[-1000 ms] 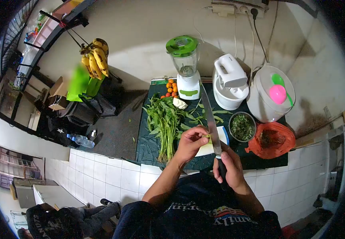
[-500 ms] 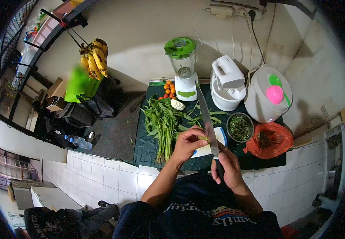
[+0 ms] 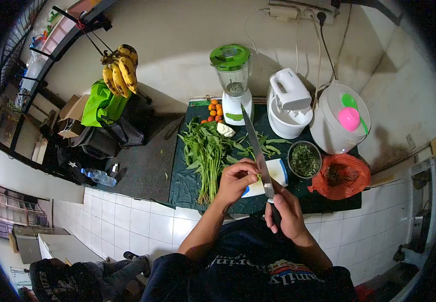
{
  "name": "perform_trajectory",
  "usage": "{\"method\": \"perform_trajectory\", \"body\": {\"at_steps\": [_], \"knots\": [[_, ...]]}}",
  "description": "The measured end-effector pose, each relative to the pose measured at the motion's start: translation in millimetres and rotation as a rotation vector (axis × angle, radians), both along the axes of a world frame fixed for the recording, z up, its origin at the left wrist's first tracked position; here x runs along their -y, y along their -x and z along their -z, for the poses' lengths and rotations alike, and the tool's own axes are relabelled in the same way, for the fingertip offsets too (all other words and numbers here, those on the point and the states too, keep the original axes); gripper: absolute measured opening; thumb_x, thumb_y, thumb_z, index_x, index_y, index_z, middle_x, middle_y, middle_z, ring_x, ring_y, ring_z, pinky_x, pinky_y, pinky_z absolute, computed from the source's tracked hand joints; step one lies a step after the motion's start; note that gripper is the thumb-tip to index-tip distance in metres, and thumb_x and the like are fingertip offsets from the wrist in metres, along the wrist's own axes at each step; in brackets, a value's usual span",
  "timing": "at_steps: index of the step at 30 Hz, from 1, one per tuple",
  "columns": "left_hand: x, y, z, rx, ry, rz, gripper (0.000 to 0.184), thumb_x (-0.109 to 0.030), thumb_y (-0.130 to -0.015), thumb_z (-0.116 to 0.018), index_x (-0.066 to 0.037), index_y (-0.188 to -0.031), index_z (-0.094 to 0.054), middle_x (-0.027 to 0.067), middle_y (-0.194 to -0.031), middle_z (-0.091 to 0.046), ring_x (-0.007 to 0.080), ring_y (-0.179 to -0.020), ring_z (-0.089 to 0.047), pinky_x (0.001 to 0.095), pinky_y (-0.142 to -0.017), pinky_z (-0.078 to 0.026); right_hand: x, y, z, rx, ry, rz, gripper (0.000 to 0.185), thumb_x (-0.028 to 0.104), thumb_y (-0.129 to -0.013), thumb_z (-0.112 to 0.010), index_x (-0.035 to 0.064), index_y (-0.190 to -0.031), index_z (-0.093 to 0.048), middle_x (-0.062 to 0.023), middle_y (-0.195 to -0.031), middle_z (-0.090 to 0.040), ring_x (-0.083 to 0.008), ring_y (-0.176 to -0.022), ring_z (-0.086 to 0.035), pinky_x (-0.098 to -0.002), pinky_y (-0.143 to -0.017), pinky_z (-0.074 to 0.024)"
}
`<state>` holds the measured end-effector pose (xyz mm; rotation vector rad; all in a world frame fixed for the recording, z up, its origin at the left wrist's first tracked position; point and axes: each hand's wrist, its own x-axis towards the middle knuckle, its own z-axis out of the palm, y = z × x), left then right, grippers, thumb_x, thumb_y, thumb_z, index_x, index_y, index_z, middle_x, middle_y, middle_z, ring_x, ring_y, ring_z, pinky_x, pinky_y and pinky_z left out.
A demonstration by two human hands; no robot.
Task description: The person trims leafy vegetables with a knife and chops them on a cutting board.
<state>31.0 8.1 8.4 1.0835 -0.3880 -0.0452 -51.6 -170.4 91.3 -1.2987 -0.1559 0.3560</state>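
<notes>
Steel-bladed, black-handled knife and small pale-green stem piece held above a white, blue-edged cutting board

In the head view, the person's left hand has its grip pinched on the stem piece, thumb against fingers, just beside the blade; whether steel and stem touch cannot be told. The right hand has its grip closed around the knife's handle, and the long blade points toward the far side.

Below them, a dark green cloth covers the tabletop. To the left of the board lies a bunch of long-stemmed leafy greens, stem ends toward the near edge. Beyond it are a creamy white lump and a cluster of small, round orange and red produce. A white blender with a green lid stands at the far edge, and to its right a white hand mixer sits over a white bowl.

Right of the board, a round bowl of chopped greens stands near an opened orange-red plastic bag. Yellow, dark-spotted bananas hang at the far left.
</notes>
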Motion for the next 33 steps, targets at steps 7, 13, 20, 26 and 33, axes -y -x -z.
{"method": "perform_trajectory", "body": {"at_steps": [7, 13, 20, 26, 33], "knots": [[-8, -2, -1, 0.038, -0.025, 0.04, 0.013, -0.005, -0.081, -0.079, -0.003, -0.09, -0.069, 0.0075, -0.097, -0.064, 0.0168, -0.09, -0.061, 0.029, -0.08, -0.048, -3, 3, -3, -0.012, 0.002, -0.018, 0.057, 0.037, -0.106, -0.037, 0.0028, -0.151, -0.033, -0.0078, -0.056, -0.052, -0.0127, -0.039, -0.045, -0.0247, -0.037, -0.0371], [-6, -2, 6, -0.066, 0.116, 0.08, 0.036, -0.006, -0.076, -0.083, -0.007, -0.1, -0.056, 0.0049, -0.09, -0.064, 0.0155, -0.087, -0.061, 0.0284, -0.076, -0.048, 0, 6, -3, -0.07, -0.007, -0.066, 0.054, 0.03, -0.106, -0.039, 0.0052, -0.153, -0.029, -0.0051, -0.061, -0.053, -0.0103, -0.045, -0.047, -0.0237, -0.04, -0.0381], [-4, -2, -1, -0.111, 0.176, 0.13, 0.06, 0.005, -0.071, -0.082, -0.009, -0.115, -0.044, 0.0041, -0.084, -0.068, 0.0122, -0.079, -0.064, 0.0257, -0.072, -0.05, 0, 7, -1, -0.099, -0.011, -0.101, 0.054, 0.028, -0.107, -0.038, 0.0065, -0.155, -0.025, -0.0046, -0.062, -0.052, -0.0097, -0.046, -0.045, -0.023, -0.04, -0.0379], [-2, -2, 1, -0.066, 0.23, 0.177, 0.067, 0.007, -0.069, -0.083, -0.01, -0.119, -0.042, 0.0064, -0.092, -0.064, 0.0146, -0.084, -0.064, 0.0272, -0.07, -0.052, 2, 5, 0, -0.086, -0.005, -0.163, 0.055, 0.027, -0.107, -0.038, 0.0076, -0.156, -0.023, -0.0045, -0.062, -0.052, -0.0095, -0.046, -0.045, -0.023, -0.04, -0.0376], [-9, -2, 7, -0.061, 0.258, 0.202, 0.074, 0.008, -0.066, -0.084, -0.012, -0.124, -0.042, 0.0062, -0.096, -0.06, 0.0156, -0.085, -0.062, 0.0273, -0.072, -0.052, 0, 6, 1, -0.087, -0.024, -0.208, 0.056, 0.029, -0.107, -0.038, 0.0076, -0.156, -0.021, -0.004, -0.06, -0.052, -0.0092, -0.043, -0.044, -0.0234, -0.04, -0.0375]]}}
